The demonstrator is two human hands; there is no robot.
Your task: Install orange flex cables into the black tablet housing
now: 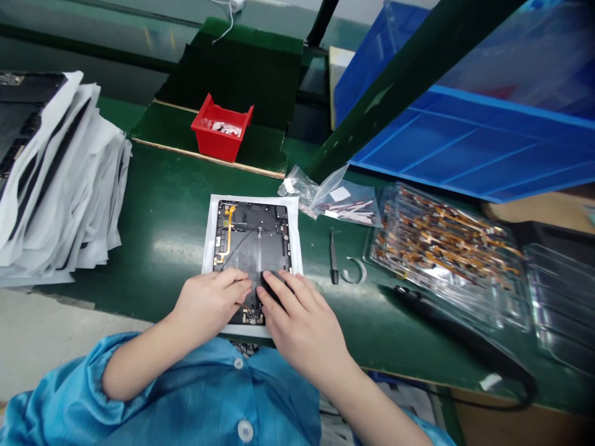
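Green surface point(162, 210) all over, kinda scuffed and shiny. Opened-up tablet point(246, 248) sits on a white sheet point(211, 235), center frame. Left hand's point(209, 305) fingers are bunched at it, can't tell if they're pinching anything; right hand's point(304, 325) are loosely spread over it. Wrapped stack point(90, 192) far left, red bin point(217, 141) upper middle, green post point(400, 87) and blue crate point(469, 152) upper right.
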